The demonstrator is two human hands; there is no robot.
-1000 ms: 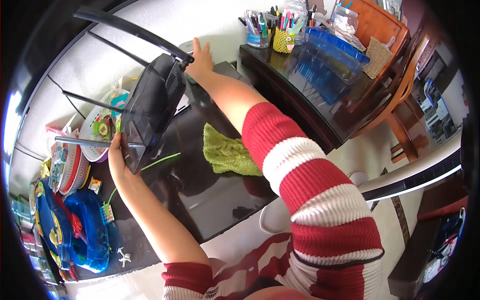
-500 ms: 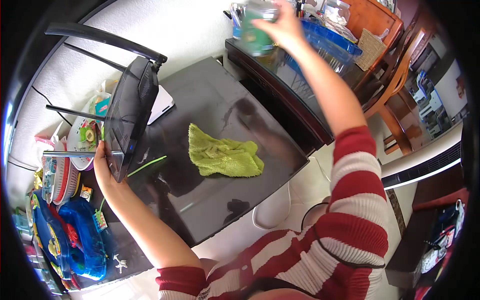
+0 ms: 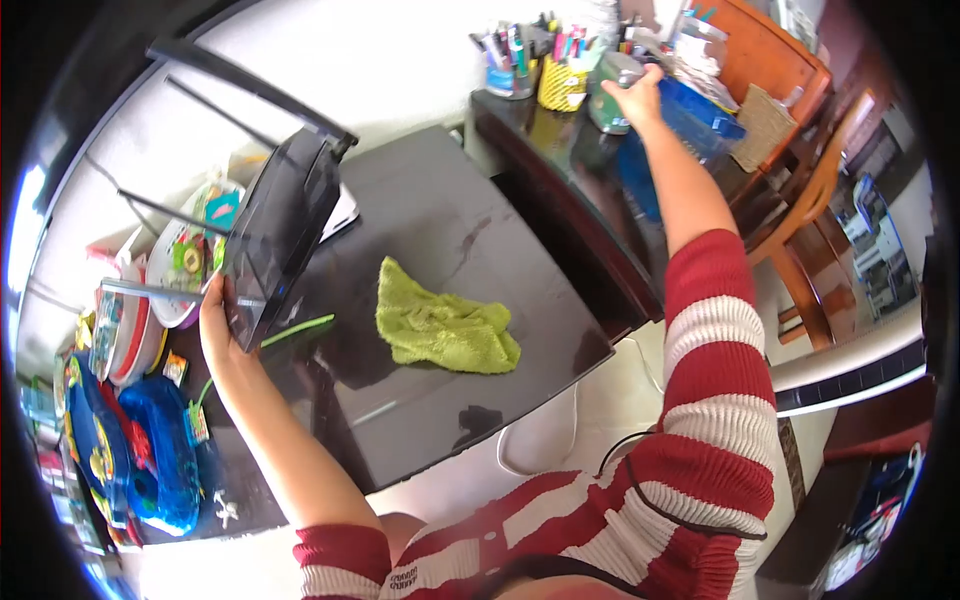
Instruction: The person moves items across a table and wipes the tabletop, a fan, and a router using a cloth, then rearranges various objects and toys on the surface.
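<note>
My left hand [image 3: 222,318] grips the lower corner of a black router [image 3: 285,215] with long antennas, held tilted above the dark table [image 3: 440,215]. At the upper right, my right hand [image 3: 637,98] is closed around a green jar with a greyish lid [image 3: 610,95], over the glass-topped dark desk beside the pen holders. A crumpled green cloth [image 3: 440,325] lies on the table. Part of a white flat object [image 3: 341,214] shows behind the router. Whether the jar's base touches the desk I cannot tell.
Baskets [image 3: 170,270] and a blue toy [image 3: 165,455] occupy the left side. A yellow pen holder [image 3: 562,85] stands on the desk [image 3: 560,140] near a blue plastic container [image 3: 700,118]. At the right are a wooden chair [image 3: 815,200] and a white appliance with a black grille [image 3: 850,385].
My right hand has moved from behind the router to the right, carrying the green jar over to the desk. My left hand still holds the router, which has shifted slightly in view.
</note>
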